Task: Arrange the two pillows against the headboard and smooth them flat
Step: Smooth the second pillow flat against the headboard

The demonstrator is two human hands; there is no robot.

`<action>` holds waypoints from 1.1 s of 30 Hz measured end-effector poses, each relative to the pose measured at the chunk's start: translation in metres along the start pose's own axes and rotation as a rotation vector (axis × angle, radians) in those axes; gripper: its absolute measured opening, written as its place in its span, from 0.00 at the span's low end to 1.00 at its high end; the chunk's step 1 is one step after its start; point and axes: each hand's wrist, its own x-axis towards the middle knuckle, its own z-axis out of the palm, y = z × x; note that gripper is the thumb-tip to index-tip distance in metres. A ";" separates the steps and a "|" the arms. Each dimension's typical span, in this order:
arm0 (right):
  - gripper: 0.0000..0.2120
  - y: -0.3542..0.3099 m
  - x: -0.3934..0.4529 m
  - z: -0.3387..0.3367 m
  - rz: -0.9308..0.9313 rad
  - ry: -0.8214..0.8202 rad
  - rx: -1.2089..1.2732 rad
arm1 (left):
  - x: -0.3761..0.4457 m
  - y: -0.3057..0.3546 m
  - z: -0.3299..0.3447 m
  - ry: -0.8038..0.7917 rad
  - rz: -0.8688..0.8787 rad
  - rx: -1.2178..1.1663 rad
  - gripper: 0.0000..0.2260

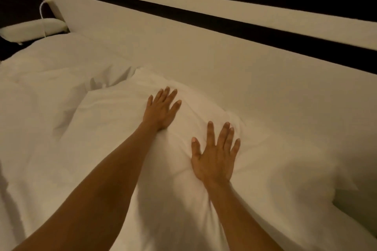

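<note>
A white pillow (pixel 114 120) lies in the middle of the view, its far edge against the cream headboard (pixel 224 63). My left hand (pixel 162 109) rests flat on it, palm down, fingers spread toward the headboard. My right hand (pixel 215 154) presses flat on the same pillow, closer to me and further right, and the fabric dents under its palm. A second white pillow (pixel 57 61) lies to the left, also up against the headboard, touching the first one. Neither hand holds anything.
The headboard carries dark horizontal stripes (pixel 244 24). At the far left a pale lamp or shelf piece (pixel 30 28) with a white cord hangs beside a slanted post. White bedding (pixel 306 199) spreads to the right and below.
</note>
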 end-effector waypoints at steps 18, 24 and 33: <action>0.31 0.066 -0.109 -0.061 0.262 0.015 -0.117 | -0.089 -0.105 -0.062 -0.279 -0.214 0.163 0.28; 0.28 0.062 -0.138 -0.097 0.462 0.043 -0.140 | -0.126 -0.097 -0.089 -0.018 -0.200 0.217 0.27; 0.31 -0.048 -0.192 -0.036 -0.091 -0.086 -0.012 | -0.220 -0.023 -0.027 -0.078 0.269 -0.138 0.36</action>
